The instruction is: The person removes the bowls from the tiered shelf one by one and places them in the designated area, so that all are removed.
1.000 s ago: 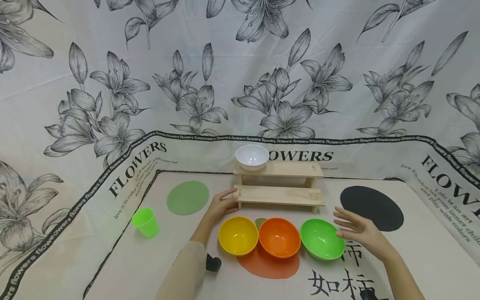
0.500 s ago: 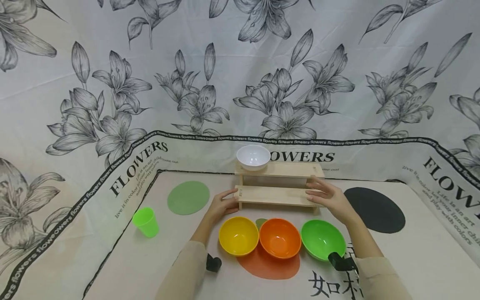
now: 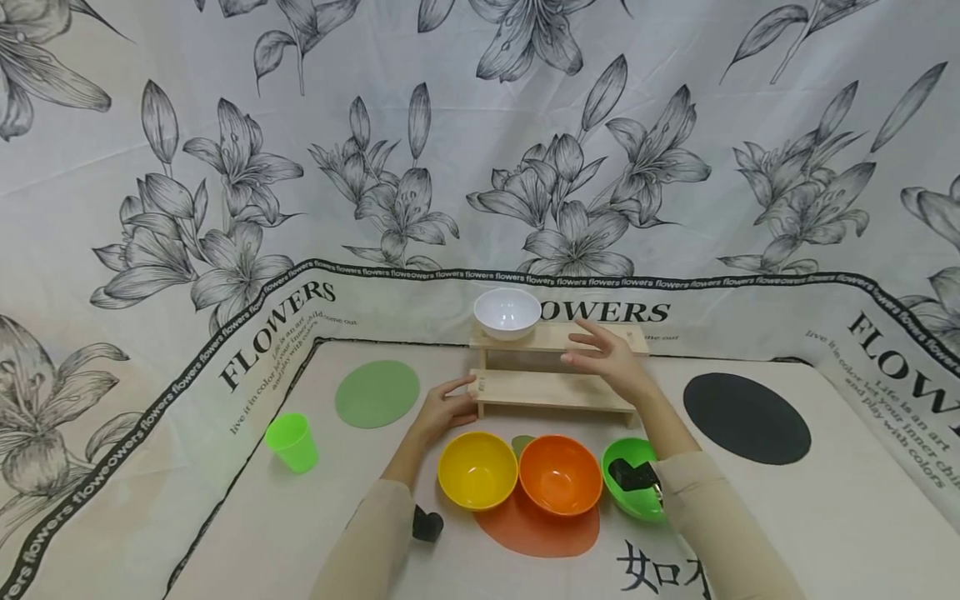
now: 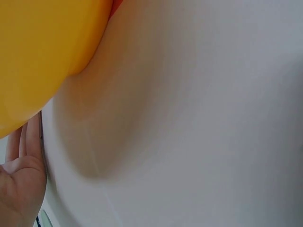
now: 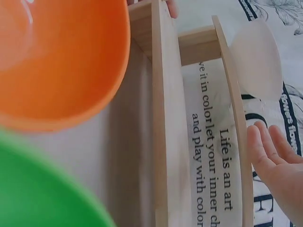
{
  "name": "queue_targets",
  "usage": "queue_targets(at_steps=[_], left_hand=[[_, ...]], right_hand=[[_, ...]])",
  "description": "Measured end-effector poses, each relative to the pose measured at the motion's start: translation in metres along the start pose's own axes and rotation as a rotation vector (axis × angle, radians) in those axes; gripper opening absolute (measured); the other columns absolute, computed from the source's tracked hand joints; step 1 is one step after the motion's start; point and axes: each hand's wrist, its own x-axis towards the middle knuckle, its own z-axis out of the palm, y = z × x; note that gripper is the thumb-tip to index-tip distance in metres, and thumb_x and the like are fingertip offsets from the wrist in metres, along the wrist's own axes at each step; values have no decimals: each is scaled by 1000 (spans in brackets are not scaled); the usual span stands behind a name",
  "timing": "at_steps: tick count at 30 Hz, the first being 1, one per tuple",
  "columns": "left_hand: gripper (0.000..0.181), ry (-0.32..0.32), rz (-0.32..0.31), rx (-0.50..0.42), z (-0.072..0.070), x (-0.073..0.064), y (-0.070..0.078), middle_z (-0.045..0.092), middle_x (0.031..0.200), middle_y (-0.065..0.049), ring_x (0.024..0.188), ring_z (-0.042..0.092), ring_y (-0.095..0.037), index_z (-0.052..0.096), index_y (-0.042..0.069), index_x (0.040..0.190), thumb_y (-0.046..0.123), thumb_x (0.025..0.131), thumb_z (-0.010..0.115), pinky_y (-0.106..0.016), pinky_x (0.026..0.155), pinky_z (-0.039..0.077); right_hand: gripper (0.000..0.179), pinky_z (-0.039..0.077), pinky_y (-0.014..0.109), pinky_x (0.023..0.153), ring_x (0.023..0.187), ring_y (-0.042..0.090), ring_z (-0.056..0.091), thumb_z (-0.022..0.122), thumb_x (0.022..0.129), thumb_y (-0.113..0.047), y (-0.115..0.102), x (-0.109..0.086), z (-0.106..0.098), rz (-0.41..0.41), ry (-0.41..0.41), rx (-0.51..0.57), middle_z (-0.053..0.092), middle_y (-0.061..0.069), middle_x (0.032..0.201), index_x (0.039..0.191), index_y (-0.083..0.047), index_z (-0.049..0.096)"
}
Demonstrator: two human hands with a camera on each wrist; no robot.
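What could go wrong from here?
The white bowl sits at the left end of the upper shelf, so a leftward nudge from the open right grip might push it off. The black wrist device on the right arm overlaps the green bowl in the head view; lowering that arm could knock the bowl. The left grip is at the left end of the wooden stand; a shove might shift stand and white bowl.

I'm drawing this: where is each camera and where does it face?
Head: on the head, facing forward and down at the shelf; left grip, right grip and sleeves show.
Left wrist: on that wrist, facing the yellow bowl; left grip partly shows.
Right wrist: on that wrist, facing the shelf; right grip and left fingertips show.
Head and right wrist share the white bowl.
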Motion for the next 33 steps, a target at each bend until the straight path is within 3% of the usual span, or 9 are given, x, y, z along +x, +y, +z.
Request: queue_targets(at_steps=[3,9,16,24,28,33], left_hand=[[48,-2,-1,-3,-1,1,-1,49,133,-27,98,65,-28,50,11,137,16,91,63,-40,82,57],[48,11,-6,-6,-2,1,-1,50,130,-27,94,66,-26,50,11,137,16,91,63,-38,80,58],[48,2,0,-13,0,1,1,49,132,-28,96,65,-28,50,12,137,15,91,63,-39,80,57],[47,-3,2,-6,1,1,2,48,133,-28,97,65,-28,49,11,138,16,92,62,-39,81,57],[47,-3,-2,-12,1,0,1,49,132,-28,97,65,-29,49,12,138,14,92,61,-39,81,57],[46,7,2,2,2,0,1,49,132,-28,98,65,-29,50,12,137,14,93,60,-39,81,57]], right_hand=[[78,45,43,100,126,43,42,67,87,-10,-1,11,8,5,-6,16,33,29,145,150,-7,22],[75,48,41,98,130,45,35,62,87,-1,2,28,23,9,-2,86,26,31,146,149,-3,20],[76,41,45,103,132,44,32,58,87,4,6,39,37,28,48,176,21,31,149,150,-3,16],[82,51,32,93,132,40,35,63,85,2,2,50,48,38,65,242,25,29,148,151,-8,15],[84,53,35,91,130,41,36,62,86,2,-2,55,52,39,41,227,24,31,147,152,-9,12],[80,56,33,84,129,40,40,64,85,0,-4,58,61,41,39,139,35,29,142,150,-3,17]])
